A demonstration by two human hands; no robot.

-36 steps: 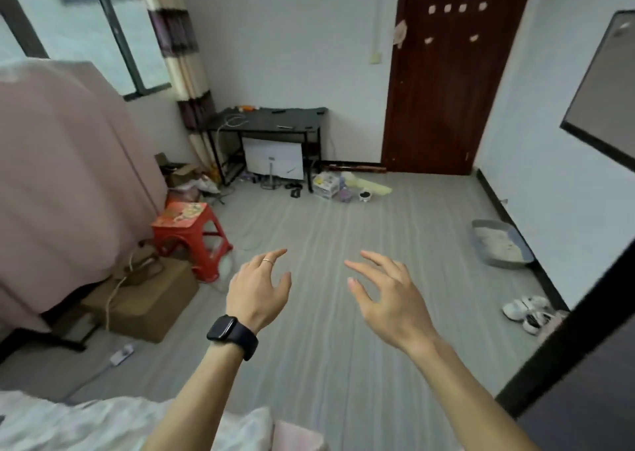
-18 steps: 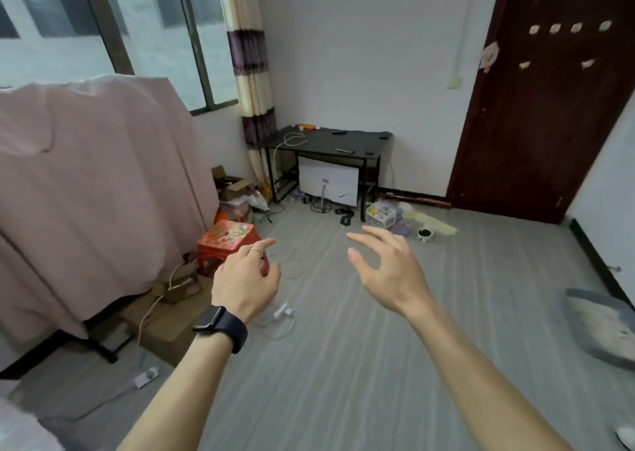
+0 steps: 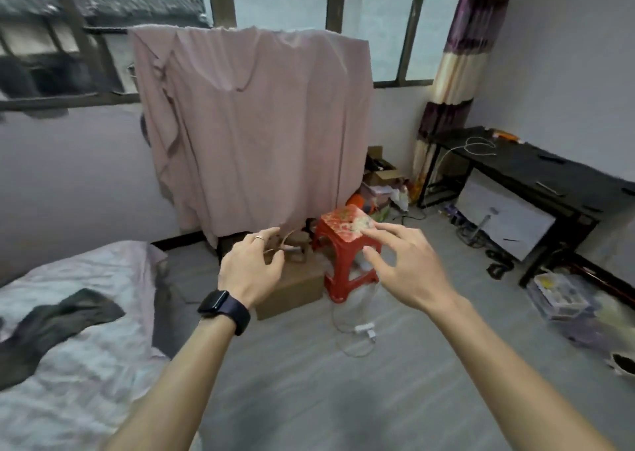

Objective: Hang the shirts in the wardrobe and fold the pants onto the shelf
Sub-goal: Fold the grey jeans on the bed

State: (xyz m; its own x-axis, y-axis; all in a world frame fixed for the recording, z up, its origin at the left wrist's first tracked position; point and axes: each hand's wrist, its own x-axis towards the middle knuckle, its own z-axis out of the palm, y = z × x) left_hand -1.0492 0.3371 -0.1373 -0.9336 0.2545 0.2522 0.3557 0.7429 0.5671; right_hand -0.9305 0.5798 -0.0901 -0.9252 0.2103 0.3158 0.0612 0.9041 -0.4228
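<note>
The left hand (image 3: pixel 252 272) and right hand (image 3: pixel 409 268) hover empty over the floor, fingers loosely spread. A limp, crumpled dark garment (image 3: pixel 58 323), perhaps pants, lies on the wrinkled pale bed (image 3: pixel 86 382) at left, its long axis slanting from near-left to far-right. Soft pink cloth (image 3: pixel 251 124) drapes a tall frame behind a glossy red plastic stool (image 3: pixel 343 230).
</note>
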